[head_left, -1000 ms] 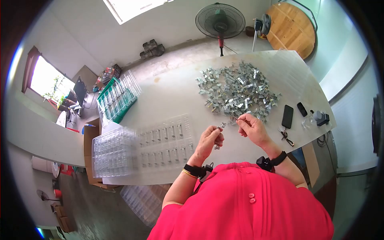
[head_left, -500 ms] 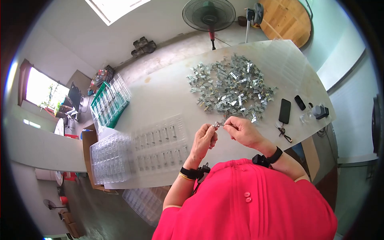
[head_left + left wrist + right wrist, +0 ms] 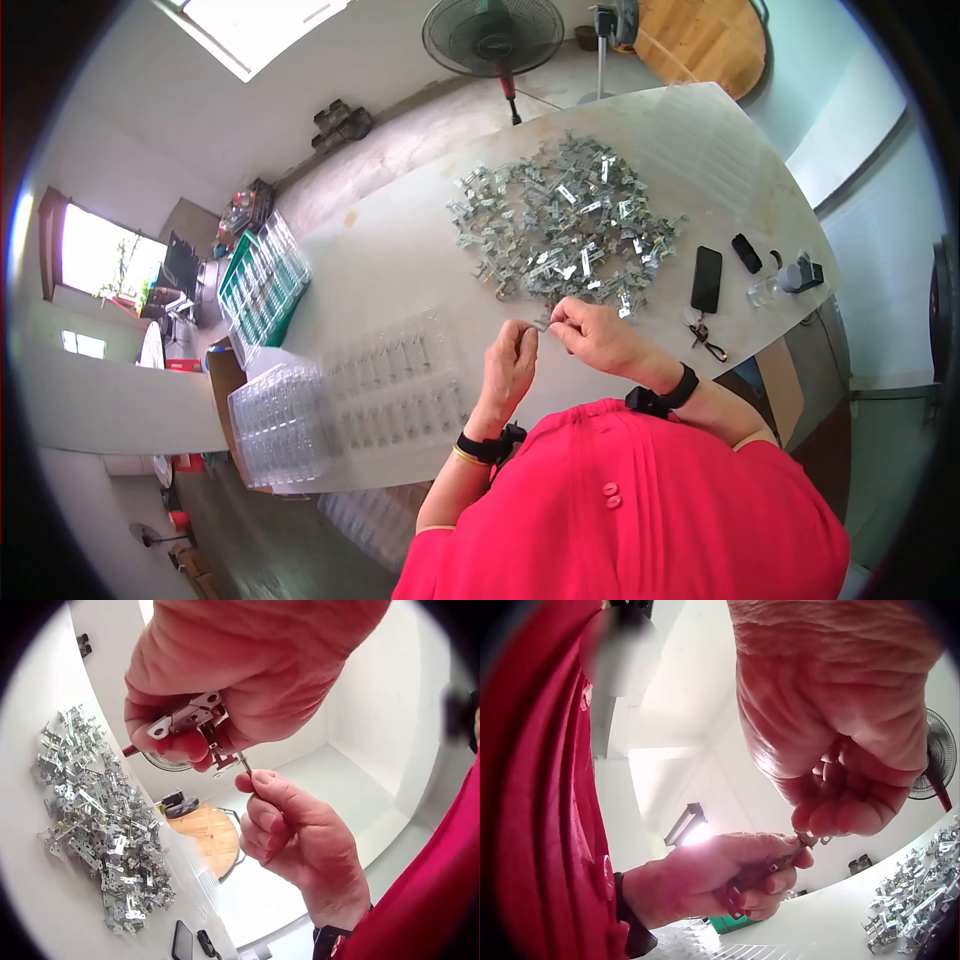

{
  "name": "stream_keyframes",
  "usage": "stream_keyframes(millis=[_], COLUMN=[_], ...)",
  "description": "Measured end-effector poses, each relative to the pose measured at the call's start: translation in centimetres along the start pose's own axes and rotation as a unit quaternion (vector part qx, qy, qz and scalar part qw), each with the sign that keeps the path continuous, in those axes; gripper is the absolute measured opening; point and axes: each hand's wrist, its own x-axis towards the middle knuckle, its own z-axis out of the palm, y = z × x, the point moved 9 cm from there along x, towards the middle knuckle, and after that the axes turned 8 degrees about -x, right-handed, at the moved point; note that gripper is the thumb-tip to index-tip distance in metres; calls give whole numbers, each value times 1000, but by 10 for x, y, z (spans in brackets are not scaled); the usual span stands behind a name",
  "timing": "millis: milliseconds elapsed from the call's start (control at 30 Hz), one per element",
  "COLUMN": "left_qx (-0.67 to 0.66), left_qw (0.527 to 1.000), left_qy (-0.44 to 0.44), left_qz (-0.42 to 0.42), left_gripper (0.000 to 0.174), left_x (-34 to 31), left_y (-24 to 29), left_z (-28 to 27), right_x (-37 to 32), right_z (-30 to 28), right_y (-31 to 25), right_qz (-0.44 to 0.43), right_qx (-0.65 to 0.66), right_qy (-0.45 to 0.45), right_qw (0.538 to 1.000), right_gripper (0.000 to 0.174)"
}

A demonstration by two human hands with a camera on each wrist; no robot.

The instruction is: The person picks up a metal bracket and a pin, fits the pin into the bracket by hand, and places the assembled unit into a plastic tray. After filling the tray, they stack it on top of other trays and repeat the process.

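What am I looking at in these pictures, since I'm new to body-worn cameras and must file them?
There is no machine: a person works bare-handed. The head picture looks forward and down from the head; the other two are taken from the left and right wrists, so each wearer's hand looms large at the top. On the table lie a heap of small metal parts, clear trays and a phone. The left hand holds a metal part; the right hand pinches a thin piece at it.
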Motion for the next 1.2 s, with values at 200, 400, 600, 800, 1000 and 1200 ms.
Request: stream_keyframes(millis=[200,400,600,800,1000,1200], left_qx=[112,152,191,205,-166,-246], left_qw=[993,986,978,967,973,953], left_qy=[29,9,-14,-77,-62,-60], left_qz=[39,62,76,130,-149,-166], left_gripper=[10,10,9,13,21,21], left_x=[-2,-11,-24,-38,-37,-48], left_y=[21,27,32,33,9,7], left_z=[2,8,10,15,-23,-38], right_x=[2,-1,-11,-22,-33,-39], right_z=[5,22,18,-3,10,33], right_y=[7,10,6,-21,-8,-28], right_qz=[29,36,-2,-106,40,-5], right_qx=[40,116,-22,-56,147,100], right_qy=[-58,-100,-40,124,48,23], right_qw=[997,988,999,985,987,995], right_gripper=[25,23,17,14,15,15])
